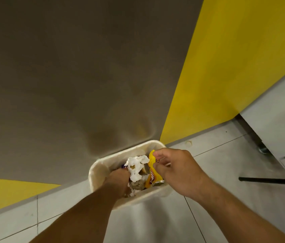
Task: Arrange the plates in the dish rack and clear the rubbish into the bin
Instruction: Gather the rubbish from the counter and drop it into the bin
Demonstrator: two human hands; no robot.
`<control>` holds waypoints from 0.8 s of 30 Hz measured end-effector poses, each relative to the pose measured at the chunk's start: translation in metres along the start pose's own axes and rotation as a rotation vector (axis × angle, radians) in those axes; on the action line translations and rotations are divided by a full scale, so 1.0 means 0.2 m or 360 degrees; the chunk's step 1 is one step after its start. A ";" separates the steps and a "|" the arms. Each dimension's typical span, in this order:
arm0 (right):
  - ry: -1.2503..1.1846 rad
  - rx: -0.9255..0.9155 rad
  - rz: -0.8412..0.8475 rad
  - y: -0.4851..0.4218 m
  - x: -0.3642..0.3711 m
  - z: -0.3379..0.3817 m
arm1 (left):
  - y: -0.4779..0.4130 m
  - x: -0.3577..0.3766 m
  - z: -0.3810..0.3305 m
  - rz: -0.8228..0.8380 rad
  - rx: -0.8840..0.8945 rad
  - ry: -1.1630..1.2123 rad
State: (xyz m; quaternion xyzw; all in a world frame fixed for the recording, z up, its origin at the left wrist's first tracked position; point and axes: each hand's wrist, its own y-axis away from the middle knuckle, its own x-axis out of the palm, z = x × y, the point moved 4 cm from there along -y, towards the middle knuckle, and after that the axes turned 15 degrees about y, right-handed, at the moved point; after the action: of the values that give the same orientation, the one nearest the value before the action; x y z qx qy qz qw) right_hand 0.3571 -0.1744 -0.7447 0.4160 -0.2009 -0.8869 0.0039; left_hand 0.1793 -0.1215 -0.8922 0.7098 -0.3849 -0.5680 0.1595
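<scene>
Head view: the right hand (176, 172) has thumb and fingertips pinched on the upper edge of 1 yellow snack wrapper (151, 174). The wrapper hangs with its long axis running down from that pinch into the open mouth of the bin (97, 172). The left hand (119, 179), just beside it, reaches inside the bin against 1 crumpled white scrap (136, 166). That scrap hides its fingers, so I cannot tell whether they grip it or only push.

The hands are near each other but not touching, with the white scrap between them. The bin lies directly beneath both hands, and the left is the deeper in it. The release therefore seems to call for nothing more than a straight drop.

Under the hands lie more scraps, too jumbled to count, 1 of them bluish (123, 166). Beyond the bin rises a brown and yellow wall (225, 67); around it is tiled floor (217, 172). There are 0 plates and 0 dish racks in view.
</scene>
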 end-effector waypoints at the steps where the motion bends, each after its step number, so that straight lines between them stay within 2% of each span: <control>1: 0.0002 0.0000 -0.0018 0.00 0.00 0.01 | 0.01 -0.02 0.01 -0.0019 0.0026 -0.0094; 3: -0.0004 0.0016 -0.0016 0.01 0.01 0.04 | 0.03 -0.05 0.03 -0.0020 0.0021 -0.0116; 6: 0.0013 0.0054 0.0001 0.05 -0.03 0.09 | 0.10 -0.09 0.07 0.0129 -0.0045 0.0261; 8: 0.0055 0.0043 0.0015 0.09 -0.07 0.15 | 0.18 -0.14 0.06 0.0213 -0.0062 0.0388; 10: 0.0122 0.0020 0.0043 0.14 -0.14 0.23 | 0.31 -0.26 0.01 0.0181 -0.0002 0.0436; 12: 0.0227 -0.0019 0.0074 0.21 -0.24 0.33 | 0.49 -0.43 -0.05 0.0072 0.0066 0.0444; 18: 0.0520 -0.0205 -0.0007 0.50 -0.65 0.73 | 1.26 -1.07 -0.24 -0.0565 0.0466 0.0405; 24: 0.0648 -0.0362 -0.0128 0.82 -1.13 1.30 | 1.97 -1.69 -0.37 -0.0742 0.0628 0.0396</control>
State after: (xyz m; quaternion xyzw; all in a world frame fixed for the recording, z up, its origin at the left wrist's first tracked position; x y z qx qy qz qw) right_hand 0.2861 -0.1936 -0.3713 0.5907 -0.0780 -0.8011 0.0558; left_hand 0.0834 -0.1477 -0.3766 0.8600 -0.2923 -0.4125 -0.0696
